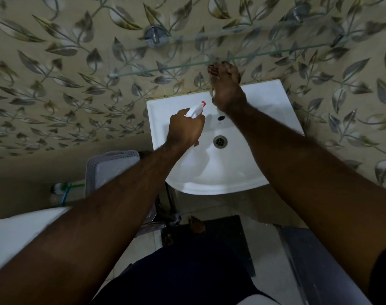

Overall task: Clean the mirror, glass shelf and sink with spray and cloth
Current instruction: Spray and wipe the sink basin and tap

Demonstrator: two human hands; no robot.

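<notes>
My left hand is closed around a spray bottle with a white trigger head and a red nozzle. It holds the bottle over the left side of the white sink, with the nozzle pointing at the sink's back edge. My right hand is at the back of the sink, just under the front edge of the glass shelf. Its fingers are curled, and whatever lies beneath them is hidden. The drain is uncovered. No cloth or mirror is in view.
Leaf-patterned tiles cover the wall. A chrome shelf bracket sits above. Left of the sink stand a perforated plastic basket, a green-handled brush and a white fixture. A dark mat lies on the floor below.
</notes>
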